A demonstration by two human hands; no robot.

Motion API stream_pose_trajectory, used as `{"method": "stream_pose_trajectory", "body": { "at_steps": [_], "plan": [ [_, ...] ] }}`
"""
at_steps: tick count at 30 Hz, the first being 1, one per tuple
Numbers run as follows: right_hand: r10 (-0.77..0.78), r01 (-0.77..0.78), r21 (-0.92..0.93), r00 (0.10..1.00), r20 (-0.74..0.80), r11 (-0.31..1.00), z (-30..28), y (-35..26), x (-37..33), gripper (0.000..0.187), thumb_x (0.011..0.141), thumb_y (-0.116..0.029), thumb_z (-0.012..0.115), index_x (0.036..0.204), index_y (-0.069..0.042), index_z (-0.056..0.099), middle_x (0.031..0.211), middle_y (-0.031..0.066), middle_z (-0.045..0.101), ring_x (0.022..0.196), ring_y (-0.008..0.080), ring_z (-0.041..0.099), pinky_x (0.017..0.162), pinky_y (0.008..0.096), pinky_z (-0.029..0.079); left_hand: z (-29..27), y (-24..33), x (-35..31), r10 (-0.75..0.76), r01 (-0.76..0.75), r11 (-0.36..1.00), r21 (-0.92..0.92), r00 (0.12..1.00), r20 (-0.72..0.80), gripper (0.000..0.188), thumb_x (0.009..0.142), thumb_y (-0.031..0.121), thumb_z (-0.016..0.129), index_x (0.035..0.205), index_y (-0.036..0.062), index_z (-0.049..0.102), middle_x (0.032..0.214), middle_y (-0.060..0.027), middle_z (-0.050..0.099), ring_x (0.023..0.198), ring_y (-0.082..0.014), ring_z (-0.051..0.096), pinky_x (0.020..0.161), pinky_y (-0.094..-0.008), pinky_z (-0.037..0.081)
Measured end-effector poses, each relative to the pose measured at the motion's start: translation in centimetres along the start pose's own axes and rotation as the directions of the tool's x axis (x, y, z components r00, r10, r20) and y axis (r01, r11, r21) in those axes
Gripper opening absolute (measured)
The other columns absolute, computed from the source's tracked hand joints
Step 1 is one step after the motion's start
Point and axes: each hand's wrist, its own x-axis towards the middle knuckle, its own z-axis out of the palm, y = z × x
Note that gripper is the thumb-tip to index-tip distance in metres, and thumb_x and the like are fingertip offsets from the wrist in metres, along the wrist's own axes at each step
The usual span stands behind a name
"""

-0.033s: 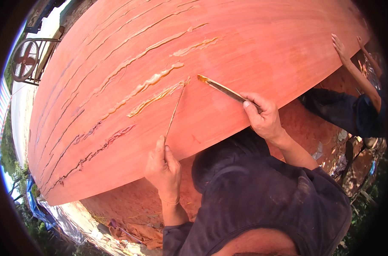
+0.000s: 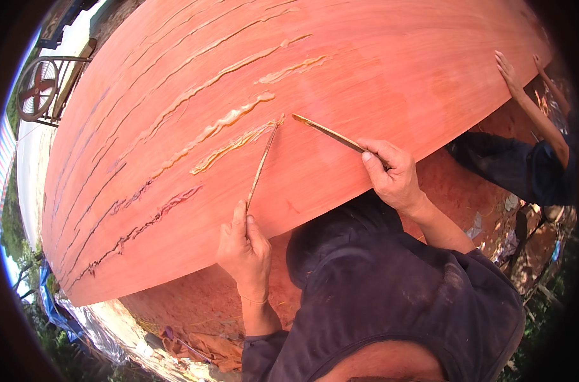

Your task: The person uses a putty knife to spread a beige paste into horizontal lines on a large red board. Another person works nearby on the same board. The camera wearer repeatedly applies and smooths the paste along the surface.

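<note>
A large curved, reddish wooden panel [image 2: 391, 83], shaped like a hull, spreads in front of me. Thick ridges of pale yellow paste [image 2: 235, 114] run along its seams, and darker purple-brown paste [image 2: 168, 207] lies on the nearer left ones. My left hand [image 2: 246, 248] is closed around a thin stick [image 2: 263, 167], whose tip meets the right end of a paste line. Pinched in my right hand [image 2: 393, 172] is a narrow flat stick [image 2: 328, 132] with orange-yellow paste on its end. The two tips are close together but apart.
Another person's hands [image 2: 509, 75] rest by the panel's right edge, dark trousers [image 2: 503, 164] below. A caged fan [image 2: 38, 89] stands at the far left. Reddish ground [image 2: 207, 309] shows under the near edge, with a blue tarp [image 2: 55, 305] at lower left.
Both sticks have turned slightly in my fingers, so the right one now shows a thinner side. Its tip has shifted a little left. The panel and paste lines look the same.
</note>
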Motion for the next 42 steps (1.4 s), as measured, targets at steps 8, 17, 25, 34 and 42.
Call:
{"method": "stream_pose_trajectory", "body": {
  "at_steps": [8, 17, 25, 34, 42],
  "plan": [
    [-0.242, 0.243, -0.150, 0.970, 0.022, 0.958, 0.4, 0.3, 1.0, 0.019, 0.092, -0.003, 0.065, 0.111, 0.001, 0.070, 0.081, 0.0125, 0.065, 0.068, 0.0208, 0.062, 0.060, 0.0329, 0.049, 0.8, -0.5, 0.3, -0.034, 0.008, 0.982, -0.186, 0.990, -0.136, 0.033, 0.097, 0.000, 0.059, 0.128, 0.0018, 0.067, 0.078, -0.0090, 0.056, 0.066, -0.0186, 0.053, 0.060, -0.0319, 0.045],
    [0.076, -0.116, 0.217, 0.980, 0.185, 0.969, 0.4, 1.0, 3.5, 0.023, 0.099, -0.011, 0.063, 0.114, 0.004, 0.071, 0.079, 0.0010, 0.065, 0.069, 0.0064, 0.056, 0.063, 0.0242, 0.046, 3.3, -2.1, -2.7, -0.308, 0.199, 0.814, -0.546, 0.944, -0.115, 0.029, 0.104, 0.010, 0.051, 0.121, -0.0112, 0.063, 0.090, -0.0037, 0.065, 0.079, -0.0099, 0.055, 0.070, -0.0234, 0.046],
    [0.372, -0.495, 0.271, 0.838, 0.398, 0.825, -1.0, 1.2, 7.1, 0.026, 0.098, -0.018, 0.061, 0.112, 0.000, 0.072, 0.075, -0.0016, 0.062, 0.063, 0.0033, 0.049, 0.055, 0.0224, 0.040, 4.1, -1.8, -2.9, -0.323, 0.190, 0.780, -0.595, 0.938, -0.124, 0.030, 0.103, 0.010, 0.051, 0.121, -0.0114, 0.062, 0.092, -0.0043, 0.065, 0.079, -0.0096, 0.055, 0.071, -0.0224, 0.045],
    [0.506, -0.740, 0.482, 0.673, 0.539, 0.470, -2.1, -0.9, 6.9, 0.027, 0.100, -0.019, 0.060, 0.119, -0.001, 0.066, 0.074, -0.0017, 0.057, 0.050, 0.0011, 0.039, 0.041, 0.0170, 0.027, 1.2, 0.6, -1.8, -0.366, 0.428, 0.703, -0.569, 0.903, 0.227, 0.031, 0.100, 0.003, 0.056, 0.128, -0.0082, 0.063, 0.103, -0.0108, 0.072, 0.086, -0.0088, 0.061, 0.076, -0.0250, 0.049],
    [0.464, -0.619, 0.483, 0.785, 0.410, 0.620, -0.8, -0.9, 5.1, 0.024, 0.103, -0.018, 0.059, 0.121, -0.004, 0.067, 0.073, -0.0034, 0.054, 0.052, -0.0005, 0.036, 0.042, 0.0167, 0.026, 1.2, 1.3, 0.7, -0.017, 0.018, 0.995, -0.103, 1.000, 0.016, 0.028, 0.093, 0.003, 0.069, 0.121, 0.0028, 0.071, 0.095, -0.0159, 0.075, 0.084, -0.0188, 0.073, 0.072, -0.0299, 0.054]
  ]
}}
